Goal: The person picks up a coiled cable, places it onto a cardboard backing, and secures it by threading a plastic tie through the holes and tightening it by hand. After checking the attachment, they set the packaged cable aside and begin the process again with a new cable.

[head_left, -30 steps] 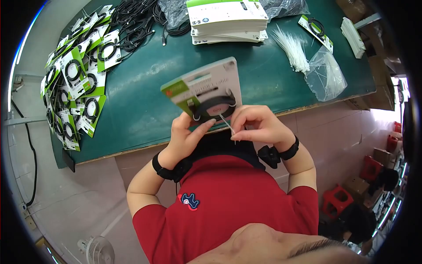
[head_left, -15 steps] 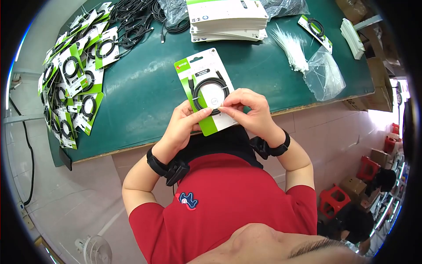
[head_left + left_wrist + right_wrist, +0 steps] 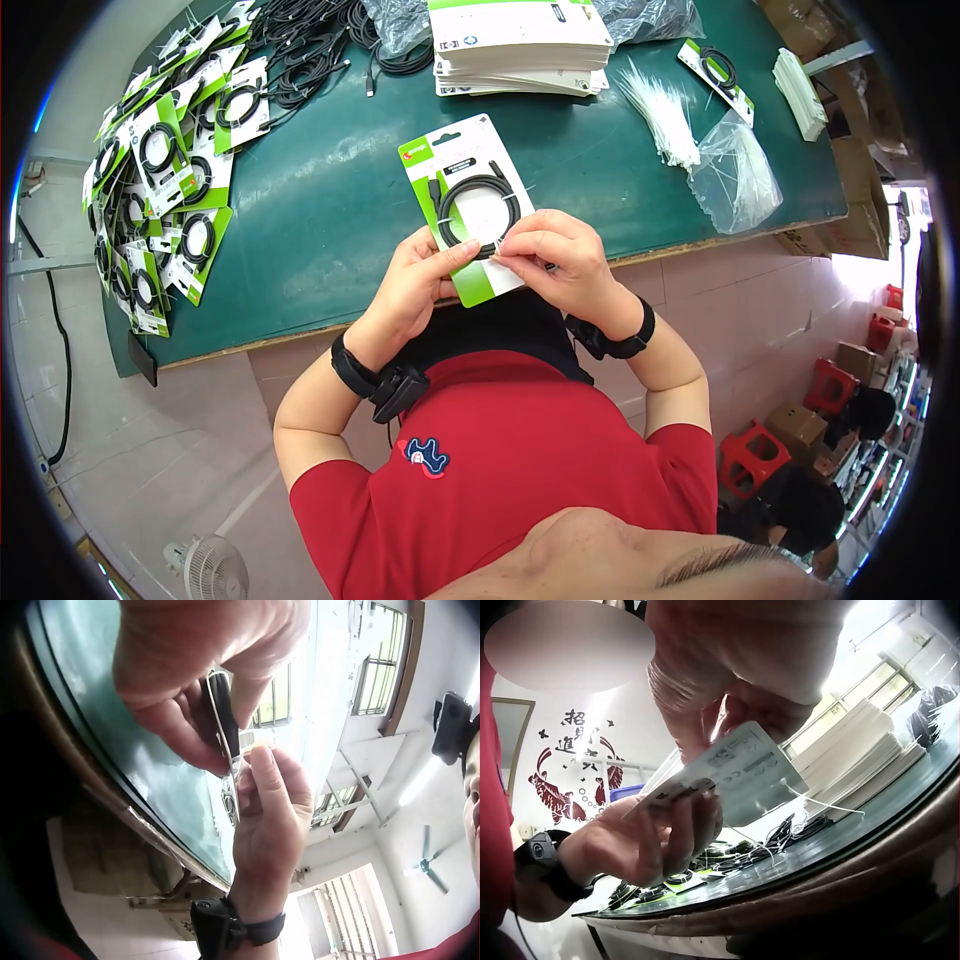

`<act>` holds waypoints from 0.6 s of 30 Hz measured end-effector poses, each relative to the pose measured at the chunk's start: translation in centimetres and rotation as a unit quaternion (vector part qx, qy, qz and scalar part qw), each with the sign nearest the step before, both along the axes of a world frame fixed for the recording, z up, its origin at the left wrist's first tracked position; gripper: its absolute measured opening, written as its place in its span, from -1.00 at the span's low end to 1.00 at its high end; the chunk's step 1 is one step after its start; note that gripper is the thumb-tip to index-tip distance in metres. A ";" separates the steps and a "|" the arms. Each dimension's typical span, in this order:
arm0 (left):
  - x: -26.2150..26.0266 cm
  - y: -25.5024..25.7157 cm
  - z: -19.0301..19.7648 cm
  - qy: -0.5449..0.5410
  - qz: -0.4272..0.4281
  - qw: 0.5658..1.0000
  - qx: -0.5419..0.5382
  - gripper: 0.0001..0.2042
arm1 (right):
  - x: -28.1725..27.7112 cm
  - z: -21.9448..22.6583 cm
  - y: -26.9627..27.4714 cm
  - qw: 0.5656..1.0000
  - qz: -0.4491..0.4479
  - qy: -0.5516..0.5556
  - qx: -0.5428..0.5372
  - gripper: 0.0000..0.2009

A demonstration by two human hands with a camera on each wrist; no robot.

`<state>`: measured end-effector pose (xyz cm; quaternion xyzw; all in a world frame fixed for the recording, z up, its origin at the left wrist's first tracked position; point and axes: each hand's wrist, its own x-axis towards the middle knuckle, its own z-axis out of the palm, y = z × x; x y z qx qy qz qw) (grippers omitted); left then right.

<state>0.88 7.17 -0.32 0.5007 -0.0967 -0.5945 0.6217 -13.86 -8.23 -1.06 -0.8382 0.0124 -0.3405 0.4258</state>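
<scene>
A white and green packaging card (image 3: 440,151) with a coiled black cable (image 3: 478,181) on its front is held over the table's near edge. My left hand (image 3: 413,283) grips its lower left side, thumb on the front and fingers behind, as the right wrist view shows. With thumb and forefinger my right hand (image 3: 558,258) pinches at the bottom of the coil; the fingertips hide what lies between them. Thin white zip ties (image 3: 826,805) stick out from the card's back.
Finished-looking cable cards (image 3: 160,150) lie piled at the left. Loose black cables (image 3: 300,70) and a stack of cards (image 3: 520,50) are at the back. White zip ties (image 3: 655,115), a plastic bag (image 3: 738,180) and one carded cable (image 3: 720,70) lie at the right.
The card was first tilted back with a white zip tie end pulled toward the body; it then turned face up. Since then my right fingers have shifted slightly at the coil's bottom.
</scene>
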 end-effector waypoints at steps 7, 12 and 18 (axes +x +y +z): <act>0.0 0.1 -0.2 -0.011 0.019 1.000 0.005 -0.68 | -0.2 0.4 0.1 1.000 0.008 0.021 -0.012 -0.83; 0.0 0.0 -0.1 -0.020 0.016 1.000 -0.011 -0.69 | -0.2 0.4 0.1 0.999 -0.004 0.017 -0.030 -0.83; -0.1 -0.2 0.0 -0.029 0.038 0.999 -0.024 -0.70 | -0.2 0.2 0.0 0.999 -0.013 0.000 -0.048 -0.82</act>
